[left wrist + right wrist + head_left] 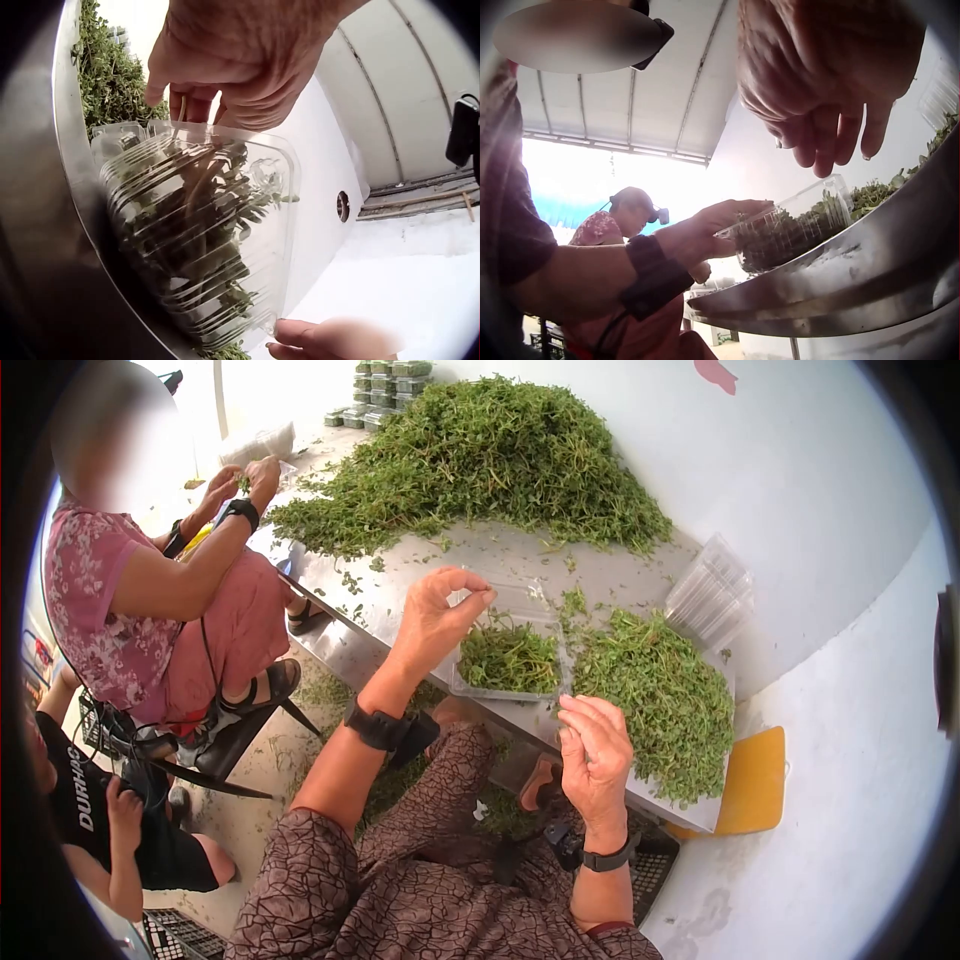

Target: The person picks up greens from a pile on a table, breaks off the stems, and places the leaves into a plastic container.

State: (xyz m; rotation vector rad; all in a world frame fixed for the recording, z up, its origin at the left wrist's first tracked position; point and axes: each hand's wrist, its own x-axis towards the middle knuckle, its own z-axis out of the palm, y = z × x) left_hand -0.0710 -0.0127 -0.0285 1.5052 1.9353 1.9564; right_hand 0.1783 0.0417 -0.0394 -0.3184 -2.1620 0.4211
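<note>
A clear plastic box (510, 660), partly filled with green leafy sprigs (206, 225), stands at the table's front edge. Over its left side is my left hand (440, 610), fingers bent and thumb and forefinger close together. In the left wrist view a thin stem (182, 109) runs up from the box between the fingers of that hand. My right hand (597, 750) is at the box's front right corner, where thumb and forefinger pinch the edge in the left wrist view. Its other fingers hang loosely bent in the right wrist view. The box's raised lid (515, 597) shows behind the greens.
A large heap of greens (490, 460) covers the table's back, and a smaller pile (655, 700) lies right of the box. Stacked empty boxes (710, 595) lean near the wall. Another person (150, 580) sits at left. A yellow chair (755, 785) stands at right.
</note>
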